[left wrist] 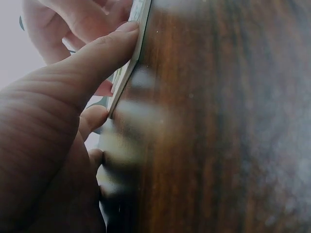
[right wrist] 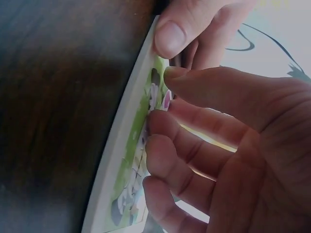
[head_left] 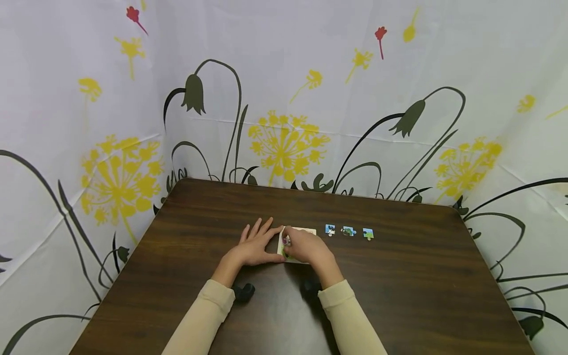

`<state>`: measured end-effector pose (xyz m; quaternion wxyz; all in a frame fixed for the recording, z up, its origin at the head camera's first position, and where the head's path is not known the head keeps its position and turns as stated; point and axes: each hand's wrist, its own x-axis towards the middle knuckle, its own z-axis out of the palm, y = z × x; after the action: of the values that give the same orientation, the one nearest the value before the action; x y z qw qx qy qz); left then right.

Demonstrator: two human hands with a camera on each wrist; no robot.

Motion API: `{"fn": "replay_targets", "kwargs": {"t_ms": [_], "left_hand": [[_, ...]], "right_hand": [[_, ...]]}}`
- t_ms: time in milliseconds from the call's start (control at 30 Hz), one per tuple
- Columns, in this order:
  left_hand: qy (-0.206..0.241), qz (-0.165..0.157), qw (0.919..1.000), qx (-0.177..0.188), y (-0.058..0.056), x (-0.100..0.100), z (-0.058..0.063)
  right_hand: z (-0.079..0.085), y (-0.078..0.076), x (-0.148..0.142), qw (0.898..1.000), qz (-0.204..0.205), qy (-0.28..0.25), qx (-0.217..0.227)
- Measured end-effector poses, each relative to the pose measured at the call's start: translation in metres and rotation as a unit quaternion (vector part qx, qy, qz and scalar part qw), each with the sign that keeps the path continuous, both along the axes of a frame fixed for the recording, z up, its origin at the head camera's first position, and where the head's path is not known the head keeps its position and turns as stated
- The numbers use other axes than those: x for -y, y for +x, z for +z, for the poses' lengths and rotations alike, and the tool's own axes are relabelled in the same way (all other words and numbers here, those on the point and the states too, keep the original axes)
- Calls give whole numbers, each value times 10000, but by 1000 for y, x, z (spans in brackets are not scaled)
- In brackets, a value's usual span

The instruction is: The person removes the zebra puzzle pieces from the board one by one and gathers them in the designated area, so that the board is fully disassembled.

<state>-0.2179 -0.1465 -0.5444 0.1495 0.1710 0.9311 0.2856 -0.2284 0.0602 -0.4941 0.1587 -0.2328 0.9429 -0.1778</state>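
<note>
A small jigsaw puzzle board with a pale rim and green picture lies flat on the table. My left hand spreads its fingers beside it; the thumb presses the near left corner and the index fingertip touches the far left one. Over the board, my right hand curls its fingers. In the right wrist view, its thumb and index finger pinch a puzzle piece with a pink patch, raised over the picture. Its other fingertips rest on the assembled part. The right hand covers most of the board in the head view.
Right of the board, three loose puzzle pieces lie in a row: one with a white figure, a dark green one and a blue-green one. Behind the brown wooden table hangs a flowered white curtain.
</note>
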Motion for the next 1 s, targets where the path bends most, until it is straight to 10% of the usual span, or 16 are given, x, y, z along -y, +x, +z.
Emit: {"fn": "replay_targets", "kwargs": {"t_ms": [1000], "left_hand": [[-25, 48, 10000, 24, 0, -1, 0]], "right_hand": [[-18, -15, -14, 9940, 104, -1031, 343]]}}
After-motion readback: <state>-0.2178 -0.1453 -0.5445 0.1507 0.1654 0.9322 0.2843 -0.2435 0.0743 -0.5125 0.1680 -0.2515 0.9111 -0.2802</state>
